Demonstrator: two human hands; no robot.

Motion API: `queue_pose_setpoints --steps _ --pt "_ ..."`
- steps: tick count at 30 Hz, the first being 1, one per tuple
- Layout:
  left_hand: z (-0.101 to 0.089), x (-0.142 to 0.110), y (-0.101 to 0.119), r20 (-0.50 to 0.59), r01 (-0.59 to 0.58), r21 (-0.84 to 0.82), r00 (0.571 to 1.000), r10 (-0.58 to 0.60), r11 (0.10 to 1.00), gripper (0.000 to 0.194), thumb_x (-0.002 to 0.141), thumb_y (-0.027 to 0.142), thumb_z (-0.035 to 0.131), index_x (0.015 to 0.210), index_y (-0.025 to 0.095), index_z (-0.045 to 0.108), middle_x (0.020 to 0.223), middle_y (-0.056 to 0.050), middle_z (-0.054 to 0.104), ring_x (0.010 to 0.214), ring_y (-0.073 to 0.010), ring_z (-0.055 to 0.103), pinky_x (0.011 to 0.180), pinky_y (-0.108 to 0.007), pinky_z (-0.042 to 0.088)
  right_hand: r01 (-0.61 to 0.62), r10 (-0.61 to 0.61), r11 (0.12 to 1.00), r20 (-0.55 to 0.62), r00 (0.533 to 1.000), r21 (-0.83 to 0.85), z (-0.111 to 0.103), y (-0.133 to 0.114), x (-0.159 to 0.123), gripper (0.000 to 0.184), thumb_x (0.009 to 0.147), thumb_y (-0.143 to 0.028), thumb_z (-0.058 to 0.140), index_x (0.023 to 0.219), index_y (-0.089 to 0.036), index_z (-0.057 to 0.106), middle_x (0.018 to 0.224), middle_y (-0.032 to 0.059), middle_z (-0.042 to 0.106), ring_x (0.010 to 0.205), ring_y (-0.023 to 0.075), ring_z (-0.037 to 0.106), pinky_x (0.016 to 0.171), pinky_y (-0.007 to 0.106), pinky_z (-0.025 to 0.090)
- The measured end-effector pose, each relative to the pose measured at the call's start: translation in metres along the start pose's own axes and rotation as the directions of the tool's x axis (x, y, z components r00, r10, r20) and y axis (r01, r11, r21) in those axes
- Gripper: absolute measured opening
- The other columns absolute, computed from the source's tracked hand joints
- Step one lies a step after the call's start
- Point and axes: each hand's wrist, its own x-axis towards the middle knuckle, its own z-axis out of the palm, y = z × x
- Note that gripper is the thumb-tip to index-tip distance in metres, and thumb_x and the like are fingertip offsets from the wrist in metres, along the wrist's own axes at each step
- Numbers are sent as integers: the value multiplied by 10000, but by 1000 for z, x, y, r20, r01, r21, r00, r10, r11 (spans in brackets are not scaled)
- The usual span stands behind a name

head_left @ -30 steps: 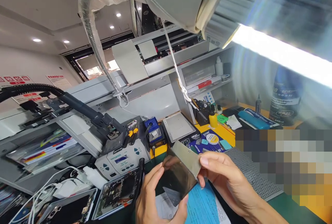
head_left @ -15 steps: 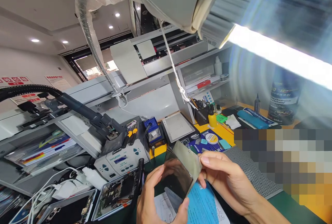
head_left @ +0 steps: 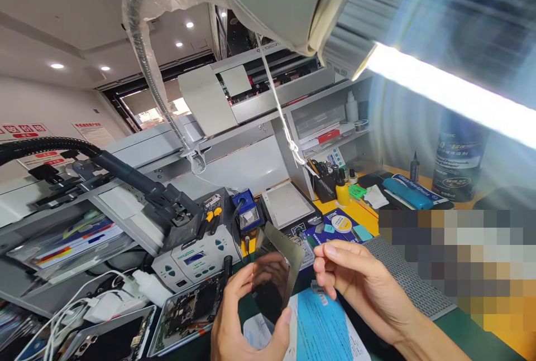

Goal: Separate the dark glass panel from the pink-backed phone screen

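My left hand [head_left: 245, 325] grips a dark, glossy phone screen panel [head_left: 274, 274] by its lower edges and holds it upright, tilted, above the bench. My right hand [head_left: 355, 288] hovers just right of the panel with fingers loosely curled and apart, not touching it. Below both hands lie a blue sheet [head_left: 322, 330] and a white paper. Reflections of my fingers show on the panel's face.
An opened phone [head_left: 188, 311] and another device [head_left: 109, 338] lie at the lower left. A soldering station [head_left: 196, 252], blue tip cleaner [head_left: 247, 213], heating pad [head_left: 288, 205], yellow bottle [head_left: 342, 193] and tool holder stand behind. A grey perforated mat [head_left: 408, 280] is at right. A lamp hangs overhead.
My right hand has let go of the panel's right edge and drawn slightly away. My left hand has turned the panel more upright and shifted it a little left.
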Motion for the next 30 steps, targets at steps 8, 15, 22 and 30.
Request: queue_pose_setpoints --steps 8,15,22,30 --pt "0 2 -1 -20 3 0 1000 -3 1000 566 825 435 706 1347 287 548 1271 -100 714 1089 -326 738 982 -600 605 -12 11 1000 -24 1000 -12 -3 3 2 303 860 -383 814 921 -87 835 818 108 812 652 157 720 528 225 539" --pt "-7 10 -12 32 -170 122 985 167 978 582 856 394 720 1385 272 509 1248 -111 727 1065 -284 761 912 -516 675 14 -13 984 6 1000 -177 -8 6 6 222 955 -357 771 982 -136 759 836 18 764 668 135 695 555 233 530" --pt "-15 23 -16 -3 -256 149 966 260 955 599 844 396 777 1354 205 527 1229 -143 744 1033 -284 775 874 -469 694 130 -190 860 -73 979 -494 5 16 -21 323 860 -471 868 907 -156 815 682 10 751 608 146 650 593 269 527" --pt "-20 19 3 33 -185 41 982 184 982 591 852 411 759 1362 236 516 1290 -117 710 1116 -275 726 969 -489 641 -46 -14 855 -113 993 -517 29 36 -75 458 731 -638 893 840 -194 872 661 88 781 548 172 651 559 283 573"
